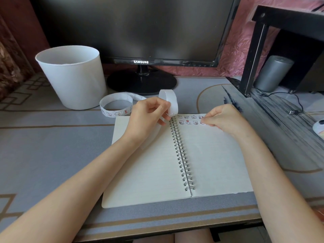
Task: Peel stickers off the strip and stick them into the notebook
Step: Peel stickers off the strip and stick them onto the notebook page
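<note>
An open spiral notebook (154,165) lies on the desk with lined pages. Two short rows of small cartoon stickers (188,119) run along the top of its right page. A white sticker strip (115,106) curls in loops behind the notebook, with printed stickers showing along its lower edge. My left hand (149,116) pinches a loop of that strip just above the spiral's top end. My right hand (224,118) has its fingers curled, and its fingertips press a sticker at the end of the lower row on the right page.
A white bucket (71,76) stands at the back left. A dark monitor (140,32) on a round stand sits behind the notebook. A black shelf frame (259,50), a grey cylinder (273,72), a cable and a white mouse (319,127) are on the right.
</note>
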